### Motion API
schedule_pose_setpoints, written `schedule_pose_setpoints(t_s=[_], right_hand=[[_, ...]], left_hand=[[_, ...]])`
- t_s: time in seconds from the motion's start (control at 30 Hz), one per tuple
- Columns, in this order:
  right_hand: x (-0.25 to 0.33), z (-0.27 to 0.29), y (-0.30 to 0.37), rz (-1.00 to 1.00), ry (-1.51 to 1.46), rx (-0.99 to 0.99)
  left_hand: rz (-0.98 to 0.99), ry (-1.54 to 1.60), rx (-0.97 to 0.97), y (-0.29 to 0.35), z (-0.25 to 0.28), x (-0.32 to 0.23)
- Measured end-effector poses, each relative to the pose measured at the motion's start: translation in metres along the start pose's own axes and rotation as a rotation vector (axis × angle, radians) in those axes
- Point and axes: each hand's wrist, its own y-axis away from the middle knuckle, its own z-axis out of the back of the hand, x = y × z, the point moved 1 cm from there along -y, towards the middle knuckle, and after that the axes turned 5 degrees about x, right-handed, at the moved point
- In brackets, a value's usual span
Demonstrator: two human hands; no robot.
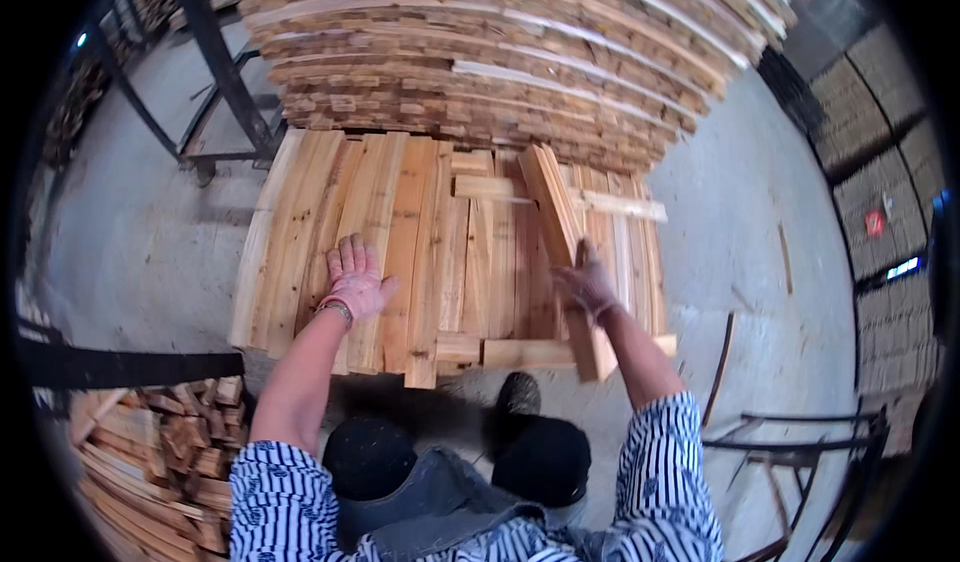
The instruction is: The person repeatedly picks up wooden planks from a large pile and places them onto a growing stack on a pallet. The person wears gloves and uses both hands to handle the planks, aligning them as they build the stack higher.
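Observation:
A layer of long wooden planks (405,232) lies side by side on a low stack in front of me. My left hand (355,277), in a thin glove, rests on the planks at the left with its fingers stretched out. On the right, my gloved right hand (588,282) grips a pair of planks (548,192) near their middle. These lie aslant on the stack, their near end sticking out past its front edge. Short crosswise strips, one at the back (490,188) and one at the front (530,353), lie under or beside them.
A tall pile of stacked boards (480,52) rises behind. At the left stands a dark metal frame (225,52); at lower left lie wood offcuts (190,432). A metal rack (800,442) is at lower right, with bundled stacks (880,202) beyond. Loose sticks (718,367) lie on the floor.

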Motion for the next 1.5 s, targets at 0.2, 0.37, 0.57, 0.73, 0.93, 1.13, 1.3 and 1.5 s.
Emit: schedule_pose_setpoints(t_s=[0.2, 0.37, 0.57, 0.73, 0.93, 1.13, 1.3, 1.5], right_hand=[[0.137, -0.069, 0.014, -0.391, -0.968, 0.344], [0.172, -0.173, 0.012, -0.48, -0.92, 0.469], [0.209, -0.159, 0.015, -0.102, 0.161, 0.291], [0.194, -0.147, -0.003, -0.121, 0.223, 0.234], [0.149, -0.107, -0.011, -0.069, 0.174, 0.195], [0.107, -0.169, -0.005, 0.335, 0.862, 0.582], [0.099, -0.184, -0.017, 0.135, 0.406, 0.039], [0.127, -0.176, -0.007, 0.15, 0.42, 0.041]], left_hand=[[0.052, -0.035, 0.02, 0.01, -0.002, 0.016], [0.071, -0.014, 0.07, 0.011, -0.006, 0.021], [0.09, -0.029, 0.039, 0.012, 0.001, 0.011], [0.064, -0.004, 0.033, 0.007, -0.002, 0.009], [0.062, 0.014, -0.009, 0.005, -0.002, 0.007], [0.119, 0.337, -0.164, 0.022, -0.001, 0.01], [0.061, 0.14, -0.193, 0.022, -0.01, 0.009], [-0.38, 0.567, 0.137, 0.156, -0.018, -0.006]])
